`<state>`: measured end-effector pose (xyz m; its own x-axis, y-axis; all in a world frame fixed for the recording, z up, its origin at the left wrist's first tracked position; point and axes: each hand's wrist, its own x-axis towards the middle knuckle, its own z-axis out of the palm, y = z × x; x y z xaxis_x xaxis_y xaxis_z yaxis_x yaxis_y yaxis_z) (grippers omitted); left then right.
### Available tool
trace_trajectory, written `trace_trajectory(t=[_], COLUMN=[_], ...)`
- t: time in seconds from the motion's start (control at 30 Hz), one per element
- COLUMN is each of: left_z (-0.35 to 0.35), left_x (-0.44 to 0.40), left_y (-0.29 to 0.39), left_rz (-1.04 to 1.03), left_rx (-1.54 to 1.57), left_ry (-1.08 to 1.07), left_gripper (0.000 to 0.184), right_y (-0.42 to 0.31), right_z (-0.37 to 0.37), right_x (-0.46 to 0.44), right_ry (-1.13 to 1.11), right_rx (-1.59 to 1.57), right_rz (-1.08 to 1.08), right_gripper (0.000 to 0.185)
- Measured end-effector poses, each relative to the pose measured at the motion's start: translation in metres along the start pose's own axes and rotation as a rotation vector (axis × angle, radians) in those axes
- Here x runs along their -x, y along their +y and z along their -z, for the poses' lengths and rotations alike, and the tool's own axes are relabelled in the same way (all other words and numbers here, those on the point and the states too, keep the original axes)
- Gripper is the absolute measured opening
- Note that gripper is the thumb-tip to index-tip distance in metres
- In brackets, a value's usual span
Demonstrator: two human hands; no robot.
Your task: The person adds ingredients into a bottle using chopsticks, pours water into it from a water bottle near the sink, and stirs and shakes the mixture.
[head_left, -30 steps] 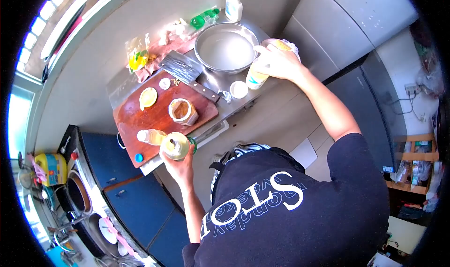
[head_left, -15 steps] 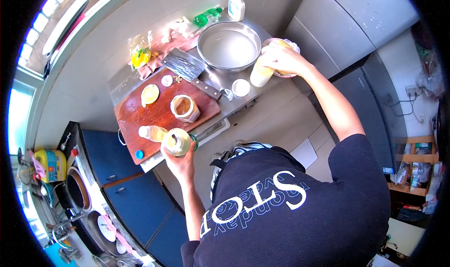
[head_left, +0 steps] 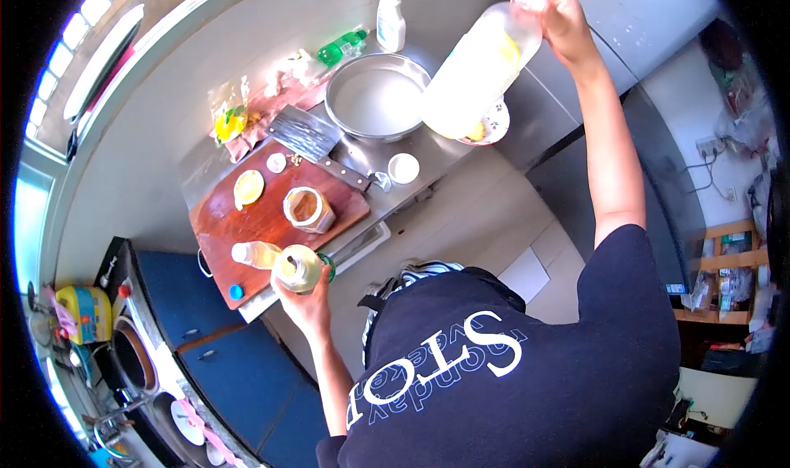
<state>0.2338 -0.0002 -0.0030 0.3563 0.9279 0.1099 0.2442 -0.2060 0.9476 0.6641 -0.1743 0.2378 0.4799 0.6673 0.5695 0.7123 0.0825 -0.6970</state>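
My right hand (head_left: pixel 559 20) is closed round the capped top of a large pale bottle (head_left: pixel 481 69), raised and tilted over the counter's right end. Its lower end hangs near the metal basin (head_left: pixel 377 98) and a patterned bowl (head_left: pixel 494 124). With fingers wrapped round it, my left hand (head_left: pixel 306 308) holds a jar of pale yellow liquid (head_left: pixel 298 269) with a dark spot at its top. That jar is at the front edge of the wooden board (head_left: pixel 216 213), beside a small white-capped bottle (head_left: pixel 257 255). An open jar with brown contents (head_left: pixel 308 210) stands on the board.
A cleaver (head_left: pixel 306 133) lies across the board's back edge. Near it are a white cup (head_left: pixel 403 169), a halved lemon (head_left: pixel 248 188) and a blue cap (head_left: pixel 237 292). Behind are a green bottle (head_left: pixel 341 48) and a spray bottle (head_left: pixel 391 16).
My right hand has risen with the large bottle, which was upright and low beside the basin. The bowl now shows more. My left hand still holds its jar; the whole view has shifted slightly.
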Motion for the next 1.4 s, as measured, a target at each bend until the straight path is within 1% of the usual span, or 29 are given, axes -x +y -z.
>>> trace_trajectory(t=[0.03, 0.07, 0.13, 0.27, 0.33, 0.37, 0.43, 0.57, 0.63, 0.77, 0.83, 0.87, 0.93, 1.1, 1.17, 1.3, 1.4], left_z=[0.000, 0.000, 0.001, 0.000, 0.000, 0.000, 0.000, 0.000, 0.000, 0.000, 0.002, 0.002, 0.002, 0.001, 0.000, 0.001, 0.001], left_x=[0.000, 0.000, -0.001, 0.000, 0.000, 0.000, 0.000, 0.000, -0.001, -0.001, 0.000, -0.001, -0.001, -0.001, -0.001, -0.001, -0.002], left_y=[0.000, -0.004, -0.008, -0.002, -0.002, -0.002, -0.002, -0.009, -0.010, -0.004, -0.004, -0.006, -0.002, -0.001, -0.001, -0.002, 0.001], left_rz=[0.006, 0.013, 0.010, 0.000, 0.002, 0.004, 0.000, -0.015, 0.001, 0.008, 0.019, 0.030, 0.027, 0.022, 0.023, 0.028, 0.038], left_rx=[0.006, 0.013, 0.017, -0.009, 0.003, 0.013, 0.025, 0.032, 0.048, 0.037, 0.045, 0.040, 0.020, 0.024, 0.032, 0.023, 0.004], left_ry=[0.004, 0.001, -0.003, 0.007, 0.006, 0.002, 0.003, 0.011, 0.005, 0.001, -0.014, -0.014, -0.021, -0.024, -0.022, -0.020, -0.022], left_gripper=[0.075, 0.075, 0.075, 0.075, 0.076, 0.076, 0.076, 0.074, 0.074, 0.074, 0.074, 0.074, 0.074, 0.073, 0.073, 0.073, 0.073], right_y=[-0.006, -0.010, -0.017, -0.028, -0.024, -0.025, -0.026, -0.022, -0.023, -0.032, -0.036, -0.041, -0.050, -0.052, -0.053, -0.056, -0.058], right_z=[0.002, 0.003, 0.004, 0.002, 0.004, 0.003, 0.001, 0.009, 0.012, 0.008, 0.005, 0.004, 0.004, 0.002, 0.000, -0.001, 0.001], right_x=[-0.005, -0.008, -0.011, -0.012, -0.010, -0.010, -0.008, -0.011, -0.011, -0.008, -0.007, -0.006, -0.002, -0.001, -0.001, -0.002, -0.003], right_ry=[0.000, 0.003, 0.025, 0.020, 0.012, 0.011, -0.025, 0.020, -0.087, -0.085, -0.148, -0.148, -0.166, -0.131, -0.154, -0.164, -0.131], right_rx=[-0.052, -0.047, -0.204, -0.224, -0.412, -0.412, -0.532, -0.466, -0.558, -0.631, -0.702, -0.690, -0.755, -0.708, -0.767, -0.779, -0.721], right_rz=[0.033, 0.034, -0.020, -0.074, -0.028, -0.027, 0.016, 0.014, 0.106, 0.146, 0.263, 0.268, 0.182, 0.171, 0.203, 0.192, 0.194], right_gripper=[0.047, 0.047, 0.032, 0.030, 0.031, 0.031, 0.033, 0.035, 0.036, 0.039, 0.043, 0.043, 0.045, 0.040, 0.038, 0.038, 0.036])
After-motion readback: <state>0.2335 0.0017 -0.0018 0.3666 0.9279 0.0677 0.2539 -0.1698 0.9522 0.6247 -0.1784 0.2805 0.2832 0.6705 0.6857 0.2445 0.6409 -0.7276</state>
